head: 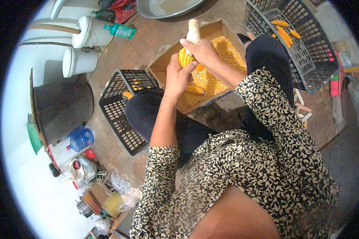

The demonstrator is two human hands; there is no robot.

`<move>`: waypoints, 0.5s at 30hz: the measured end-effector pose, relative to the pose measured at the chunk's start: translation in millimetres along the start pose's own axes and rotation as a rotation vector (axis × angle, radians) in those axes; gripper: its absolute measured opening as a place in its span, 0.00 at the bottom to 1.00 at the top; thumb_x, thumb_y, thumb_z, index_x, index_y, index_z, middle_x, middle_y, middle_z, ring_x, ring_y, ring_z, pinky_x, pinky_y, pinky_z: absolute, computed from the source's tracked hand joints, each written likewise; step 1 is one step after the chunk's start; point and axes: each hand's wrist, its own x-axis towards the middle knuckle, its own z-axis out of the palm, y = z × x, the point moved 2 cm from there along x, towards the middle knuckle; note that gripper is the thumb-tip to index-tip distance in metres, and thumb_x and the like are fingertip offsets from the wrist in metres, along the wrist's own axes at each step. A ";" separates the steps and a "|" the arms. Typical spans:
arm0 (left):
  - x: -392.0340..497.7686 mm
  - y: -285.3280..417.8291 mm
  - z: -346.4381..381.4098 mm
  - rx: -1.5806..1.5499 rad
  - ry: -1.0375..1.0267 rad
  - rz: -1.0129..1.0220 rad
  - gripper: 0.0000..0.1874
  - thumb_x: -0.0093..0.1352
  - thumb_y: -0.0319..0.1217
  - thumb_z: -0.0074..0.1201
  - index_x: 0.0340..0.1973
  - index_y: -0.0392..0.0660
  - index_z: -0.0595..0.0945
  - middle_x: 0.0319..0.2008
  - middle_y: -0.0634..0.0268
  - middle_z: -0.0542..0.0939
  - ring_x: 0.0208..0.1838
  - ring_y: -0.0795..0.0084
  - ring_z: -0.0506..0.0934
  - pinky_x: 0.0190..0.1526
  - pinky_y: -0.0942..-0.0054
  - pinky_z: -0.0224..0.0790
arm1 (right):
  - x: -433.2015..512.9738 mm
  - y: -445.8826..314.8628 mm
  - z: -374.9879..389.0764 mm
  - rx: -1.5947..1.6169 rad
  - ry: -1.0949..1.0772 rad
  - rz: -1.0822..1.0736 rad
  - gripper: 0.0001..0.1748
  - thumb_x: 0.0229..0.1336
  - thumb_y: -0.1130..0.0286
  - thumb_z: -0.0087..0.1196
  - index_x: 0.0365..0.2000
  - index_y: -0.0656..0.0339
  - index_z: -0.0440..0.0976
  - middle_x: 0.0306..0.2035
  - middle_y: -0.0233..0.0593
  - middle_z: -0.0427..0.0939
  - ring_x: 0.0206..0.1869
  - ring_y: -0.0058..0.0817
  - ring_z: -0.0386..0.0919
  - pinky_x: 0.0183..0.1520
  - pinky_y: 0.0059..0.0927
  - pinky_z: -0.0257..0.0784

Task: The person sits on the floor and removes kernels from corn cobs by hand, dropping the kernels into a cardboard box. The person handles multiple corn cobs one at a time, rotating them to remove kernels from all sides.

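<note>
My left hand (pixel 179 73) grips an ear of yellow corn (pixel 185 57) that still carries rows of kernels. In my right hand (pixel 205 50) is a pale, bare corn cob (pixel 193 31), its stripped end pointing up and away from me. The two pieces touch or cross between my thumbs; where they meet is partly hidden by my fingers. Below both hands stands an open cardboard box (pixel 164 63) with a layer of loose corn kernels (pixel 212 77) inside. An orange-yellow ear of corn (pixel 195 89) lies on the kernels, beneath my left wrist.
A black plastic crate (pixel 119 119) is by my left knee, with corn in it. Another black crate (pixel 309 74) at the right holds several corn ears (pixel 284 35). A metal basin (pixel 170 15) sits beyond the box. White buckets (pixel 80 62) and a green pump bottle (pixel 122 30) are at left.
</note>
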 end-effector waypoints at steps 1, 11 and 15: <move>0.4 -1.0 -0.9 -0.170 -0.046 -0.068 0.14 0.67 0.33 0.58 0.40 0.38 0.72 0.26 0.60 0.79 0.24 0.69 0.78 0.25 0.72 0.70 | -1.9 -3.3 -2.5 -0.012 0.004 -0.010 0.30 0.57 0.44 0.59 0.28 0.68 0.80 0.21 0.36 0.78 0.24 0.22 0.76 0.26 0.29 0.69; 2.3 -3.1 -6.5 -0.514 -0.034 -0.150 0.14 0.67 0.30 0.56 0.46 0.39 0.74 0.28 0.64 0.79 0.21 0.79 0.75 0.21 0.80 0.67 | 17.5 7.3 -9.0 0.139 0.075 -0.005 0.29 0.56 0.45 0.59 0.31 0.67 0.81 0.23 0.40 0.79 0.26 0.29 0.77 0.30 0.31 0.69; 8.5 -17.2 -13.8 -0.116 0.098 -0.045 0.20 0.65 0.29 0.60 0.50 0.39 0.73 0.30 0.59 0.81 0.27 0.69 0.80 0.28 0.71 0.73 | 14.6 0.8 -4.6 0.020 0.110 -0.070 0.30 0.53 0.44 0.60 0.33 0.67 0.82 0.28 0.53 0.82 0.34 0.47 0.83 0.41 0.43 0.75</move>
